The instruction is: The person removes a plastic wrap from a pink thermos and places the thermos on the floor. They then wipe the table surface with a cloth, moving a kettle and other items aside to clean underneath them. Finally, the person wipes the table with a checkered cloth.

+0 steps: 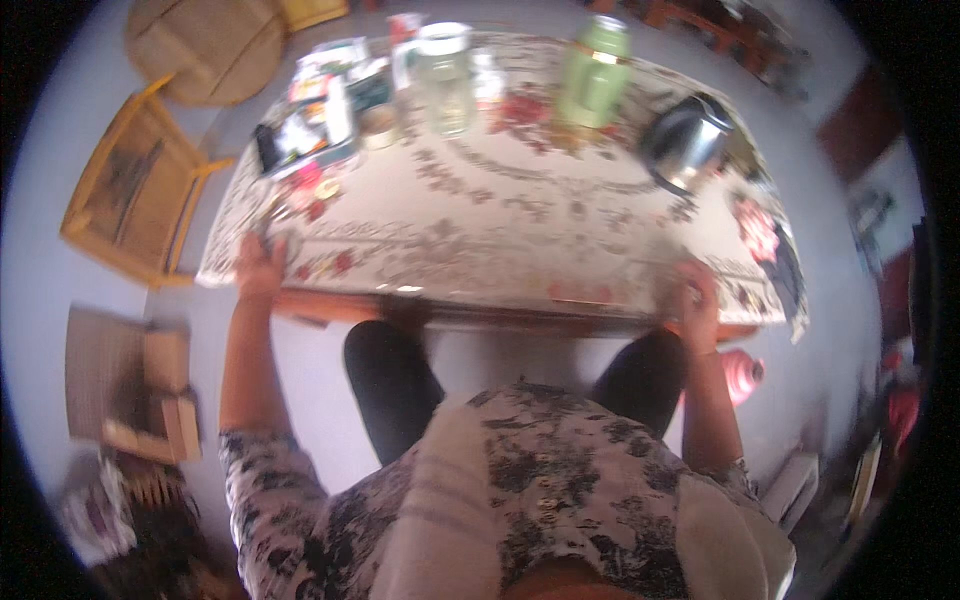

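Note:
A table [480,270] with a cream, flower-patterned cover stands in front of me. My left hand [262,265] rests at its near left corner, the fingers apart on the cover as far as the blur shows. Just beyond those fingers lies a small shiny thing [278,208], too smeared to name. At the near right edge is my right hand [697,300], its fingers looking bent. Motion blur there hides whether anything is in them.
Along the far side stand a clear lidded jar [446,85], a pale green flask [598,75] and a steel kettle [685,145]. A crowded tray [325,155] is at the far left. A wooden chair [130,185] and an opened cardboard box [120,375] stand left of the table.

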